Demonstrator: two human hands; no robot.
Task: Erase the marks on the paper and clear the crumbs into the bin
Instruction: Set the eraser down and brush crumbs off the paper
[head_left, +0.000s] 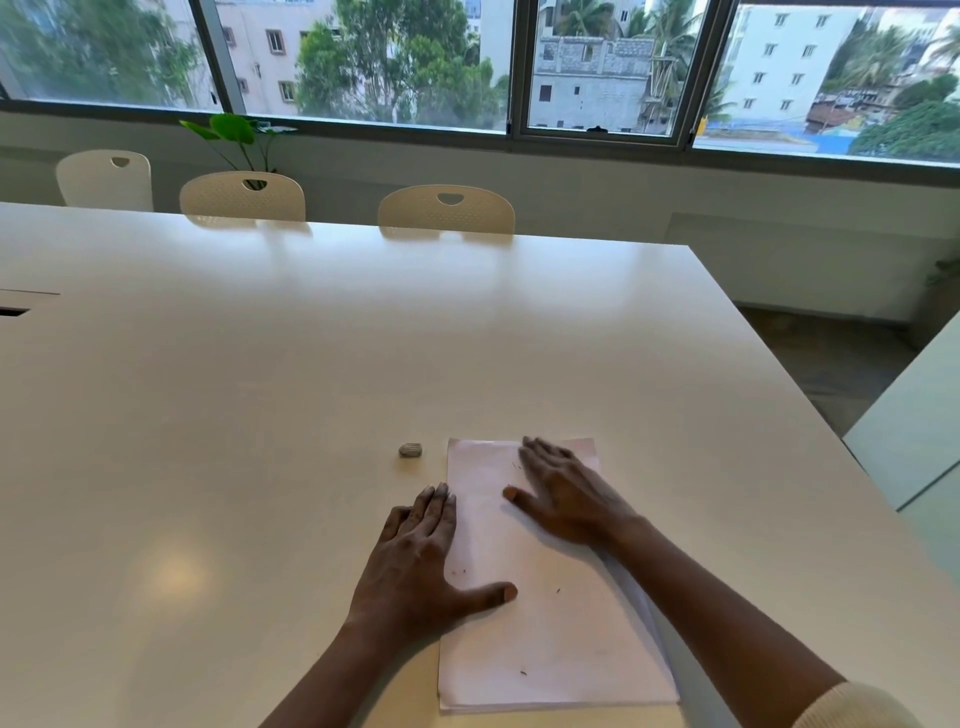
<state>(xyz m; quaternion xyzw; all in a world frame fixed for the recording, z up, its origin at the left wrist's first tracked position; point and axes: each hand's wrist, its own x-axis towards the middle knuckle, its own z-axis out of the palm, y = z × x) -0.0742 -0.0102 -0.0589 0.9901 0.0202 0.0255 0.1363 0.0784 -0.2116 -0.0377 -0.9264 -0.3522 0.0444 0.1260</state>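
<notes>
So from my end, the pale pinkish-white sheet of paper (550, 634) sits by the near edge of the big glossy white table (311, 338), towards its right side, with its long side running away from me. The left hand (421, 561) lies flat with straight fingers along the sheet's left edge and the thumb spread onto the paper, pinning it I'd say. The right hand (566, 493) is flat and spread too, palm down on the far part of the sheet and holding nothing. Its fingertips are blurred. The small grey rounded eraser (410, 450) lies loose on the table just beside the paper's far left corner with nobody touching it, so my read is we're on the crumb-brushing step. A few tiny dark crumbs (523, 673) dot the sheet. I can't make out any marks from here, and there's no bin in view, which is the catch. The next move needs the crumbs herded to one edge without scattering them onto the table.
</notes>
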